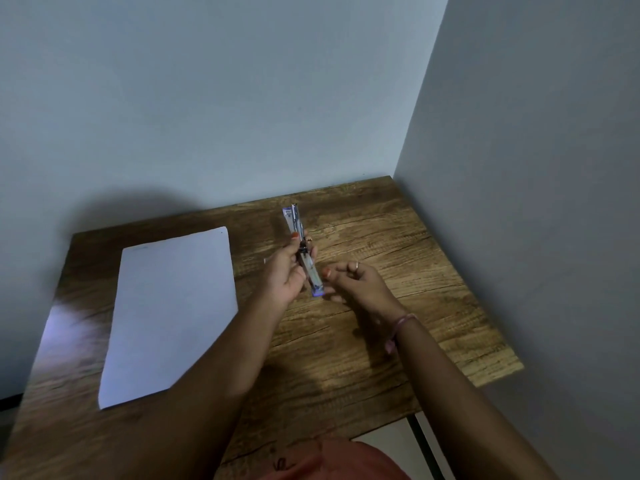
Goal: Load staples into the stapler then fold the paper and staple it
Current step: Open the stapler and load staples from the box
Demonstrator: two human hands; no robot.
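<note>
The left hand [289,268] holds the opened stapler [304,251] mid-frame, pointing up-frame; the right hand [349,278] beside it seems loosely curled, maybe pinching staples.

paper [171,311] on table [398,271] at left, stapler [304,251] right of it

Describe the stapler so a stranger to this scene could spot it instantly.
Find the wooden table set in the corner of the grey walls. Right of the flat white paper, the left hand holds the stapler swung open. It is the only long, thin, metallic thing with blue ends.
</note>
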